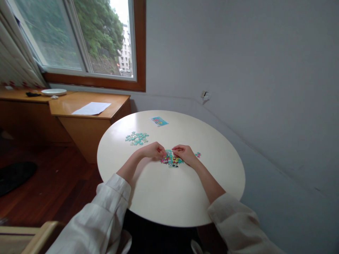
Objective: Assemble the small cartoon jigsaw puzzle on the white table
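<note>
Partly joined puzzle (173,163) just below frame centre, on the white table (169,197). My left hand (155,150): fingers curled nearly closed at its left edge. My right hand (184,154): thumb and fingertips close together, upper right of it. Can't tell if either grips a piece. Loose pieces (137,138) left of centre.

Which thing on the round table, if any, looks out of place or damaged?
Nothing looks clearly damaged or spilled. Slightly odd: a few pink puzzle pieces show beyond the right hand, away from the green pieces; whether they touch the partly joined puzzle is hidden.
</note>
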A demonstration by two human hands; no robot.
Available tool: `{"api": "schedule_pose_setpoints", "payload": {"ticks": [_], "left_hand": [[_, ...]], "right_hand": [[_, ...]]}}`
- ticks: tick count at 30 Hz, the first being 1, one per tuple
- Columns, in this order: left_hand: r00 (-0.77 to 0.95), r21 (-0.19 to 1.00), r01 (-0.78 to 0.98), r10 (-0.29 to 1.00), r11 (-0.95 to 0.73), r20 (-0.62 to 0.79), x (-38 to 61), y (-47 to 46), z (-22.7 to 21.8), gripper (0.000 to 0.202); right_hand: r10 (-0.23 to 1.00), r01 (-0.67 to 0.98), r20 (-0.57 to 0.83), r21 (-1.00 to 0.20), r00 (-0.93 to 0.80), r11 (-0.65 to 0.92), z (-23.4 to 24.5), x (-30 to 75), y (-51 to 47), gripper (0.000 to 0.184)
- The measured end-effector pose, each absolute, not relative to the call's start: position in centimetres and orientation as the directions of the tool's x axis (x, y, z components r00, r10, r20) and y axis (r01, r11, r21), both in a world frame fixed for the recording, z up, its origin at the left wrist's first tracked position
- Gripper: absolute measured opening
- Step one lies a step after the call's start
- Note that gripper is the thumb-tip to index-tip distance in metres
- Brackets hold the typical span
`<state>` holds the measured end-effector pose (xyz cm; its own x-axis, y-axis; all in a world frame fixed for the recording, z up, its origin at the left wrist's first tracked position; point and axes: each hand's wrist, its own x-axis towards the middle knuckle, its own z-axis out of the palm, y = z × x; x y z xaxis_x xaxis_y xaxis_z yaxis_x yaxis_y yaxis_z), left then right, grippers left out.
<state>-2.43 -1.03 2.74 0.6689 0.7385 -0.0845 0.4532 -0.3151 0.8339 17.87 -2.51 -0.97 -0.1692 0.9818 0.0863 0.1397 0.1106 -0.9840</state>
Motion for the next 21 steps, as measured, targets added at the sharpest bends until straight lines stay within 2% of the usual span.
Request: {"api": "schedule_pose_setpoints", "payload": {"ticks": [7, 21], "left_hand": [[0.692, 0.842, 0.463, 0.707, -0.278, -0.147, -2.57, -1.22, 2.83, 0.018], [0.74, 0.82, 0.462, 0.656, -0.337, -0.148, -2.55, -1.28, 2.64, 0.013]], "right_hand": [[0.981, 0.15, 0.086, -0.982, -0.172, 0.112, -1.15, 17.97, -2.4, 0.032], [0.982, 0.149, 0.081, -0.983, -0.172, 0.107, -0.97, 17.93, -2.54, 0.031]]}}
